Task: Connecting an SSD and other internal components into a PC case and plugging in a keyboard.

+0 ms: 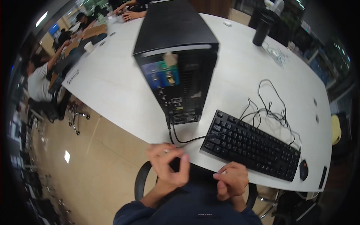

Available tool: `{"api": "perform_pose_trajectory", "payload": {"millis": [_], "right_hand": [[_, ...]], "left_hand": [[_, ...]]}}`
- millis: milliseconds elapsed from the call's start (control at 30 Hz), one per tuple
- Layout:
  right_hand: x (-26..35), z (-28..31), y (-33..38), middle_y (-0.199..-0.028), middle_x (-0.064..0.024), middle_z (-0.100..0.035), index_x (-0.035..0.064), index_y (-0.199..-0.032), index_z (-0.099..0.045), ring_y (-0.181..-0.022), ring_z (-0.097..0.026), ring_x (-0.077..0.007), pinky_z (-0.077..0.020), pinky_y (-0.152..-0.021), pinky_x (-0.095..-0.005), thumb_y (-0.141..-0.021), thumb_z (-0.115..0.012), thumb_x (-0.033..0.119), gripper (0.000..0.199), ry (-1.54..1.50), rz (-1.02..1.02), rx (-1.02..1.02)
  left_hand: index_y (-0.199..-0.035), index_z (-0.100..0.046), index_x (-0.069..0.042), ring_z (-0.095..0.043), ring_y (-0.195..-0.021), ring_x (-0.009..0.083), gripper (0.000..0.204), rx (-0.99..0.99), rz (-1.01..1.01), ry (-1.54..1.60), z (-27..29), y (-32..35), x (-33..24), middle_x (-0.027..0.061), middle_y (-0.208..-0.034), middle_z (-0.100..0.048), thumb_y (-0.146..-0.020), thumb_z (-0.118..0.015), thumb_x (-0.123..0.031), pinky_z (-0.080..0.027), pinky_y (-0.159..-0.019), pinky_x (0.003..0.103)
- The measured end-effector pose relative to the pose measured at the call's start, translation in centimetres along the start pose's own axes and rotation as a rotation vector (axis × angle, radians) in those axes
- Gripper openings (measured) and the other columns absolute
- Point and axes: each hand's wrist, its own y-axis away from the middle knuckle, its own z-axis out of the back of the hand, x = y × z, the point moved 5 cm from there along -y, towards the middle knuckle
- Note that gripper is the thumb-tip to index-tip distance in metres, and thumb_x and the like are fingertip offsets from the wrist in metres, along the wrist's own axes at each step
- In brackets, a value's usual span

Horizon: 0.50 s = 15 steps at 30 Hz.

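My left hand (167,165) hovers at the table's front edge, just below the cables behind the computer tower. Its fingers are bent and blurred, the thumb a little apart from them, and I see nothing held. Loosely closed, my right hand (233,180) hangs in front of the keyboard (251,146) with nothing visible in it. The black computer tower (174,30) stands upright with its port side facing me. Two black cables (170,131) run into its lower back; one passes toward the keyboard.
A black mouse (303,170) lies right of the keyboard, and tangled black cable (277,112) behind it. Farther back on the white table (240,67) are a dark bottle (262,30) and a pale cord (275,54). People sit at the far left; another person's hand (131,15) rests behind the tower.
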Motion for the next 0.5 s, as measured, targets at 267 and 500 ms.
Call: {"api": "perform_pose_trajectory", "payload": {"millis": [267,500], "right_hand": [[1.2,-3.0,-3.6,-0.063,-0.0044,-0.058,0.0017,-0.090,-0.073,-0.055,-0.055,-0.0218,-0.0551,-0.071,-0.0365,-0.073,-0.066,0.002,0.018,0.160,0.000,-0.038],[-1.3,-8.1,-10.7,-0.071,-0.0086,-0.063,0.0054,-0.080,-0.066,-0.064,-0.059,-0.0286,-0.0446,-0.064,-0.0421,-0.086,-0.071,0.010,0.009,0.321,-0.121,0.104]], "left_hand": [[-0.117,-0.059,0.004,-0.053,-0.107,0.0342,0.033,-0.040,0.080,-0.112,2.1,-8.1,2.0,0.0182,-0.119,-0.058,-0.085,-0.068,-0.002,-0.039,-0.095,0.040],[-0.123,-0.063,-0.001,-0.054,-0.112,0.0339,0.038,0.020,-0.017,-0.098,1.4,-8.2,1.5,0.0191,-0.127,-0.054,-0.086,-0.067,-0.005,-0.043,-0.094,0.043]]}}
